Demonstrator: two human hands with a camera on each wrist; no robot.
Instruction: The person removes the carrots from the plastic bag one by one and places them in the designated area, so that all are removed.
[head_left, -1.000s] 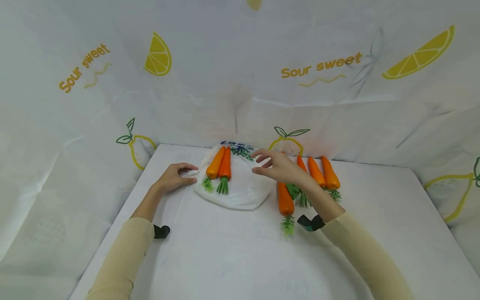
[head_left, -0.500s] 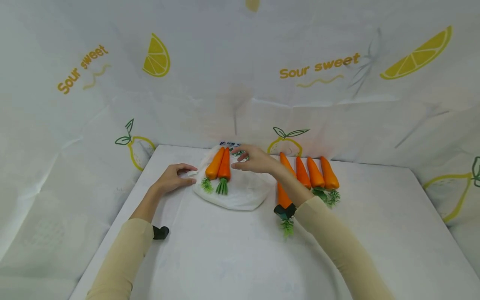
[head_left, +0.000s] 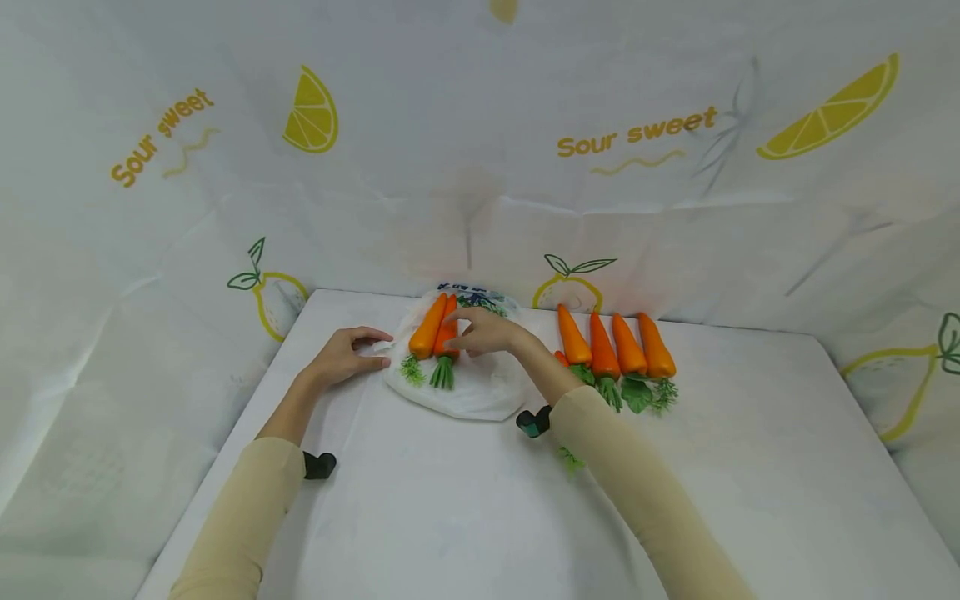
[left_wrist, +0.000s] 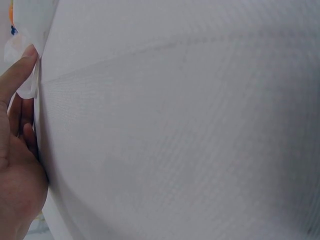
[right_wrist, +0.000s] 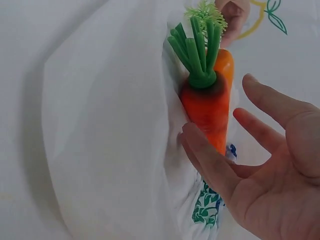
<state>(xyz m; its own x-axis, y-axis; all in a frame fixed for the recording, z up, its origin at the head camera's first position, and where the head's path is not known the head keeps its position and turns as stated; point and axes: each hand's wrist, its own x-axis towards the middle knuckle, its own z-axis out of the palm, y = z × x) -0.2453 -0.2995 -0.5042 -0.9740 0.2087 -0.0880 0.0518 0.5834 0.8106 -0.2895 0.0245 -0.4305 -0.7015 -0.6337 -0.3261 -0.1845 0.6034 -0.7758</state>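
Observation:
A white bag [head_left: 480, 396] with blue and green print lies flat at the back of the table. Two toy-like carrots rest side by side on it: a lighter orange carrot [head_left: 424, 335] and a redder carrot [right_wrist: 207, 112] with thick green stems. My right hand [head_left: 483, 332] is over the redder one, fingers spread; in the right wrist view its fingertips are near or on the carrot's side, not closed round it. At the bag's left edge, my left hand [head_left: 341, 357] rests with thumb and fingers apart, the bag's edge [left_wrist: 27, 90] between them.
Right of the bag stand several more carrots in a row, such as the rightmost carrot [head_left: 657, 346]. Another carrot's leafy top [head_left: 572, 461] shows below my right forearm, which covers most of it. A white cloth backdrop [head_left: 420, 225] with lemon prints rises behind the table.
My right hand has moved left and slightly down, from beside the carrot row across the bag to the redder carrot. The left hand and the carrots have stayed in place.

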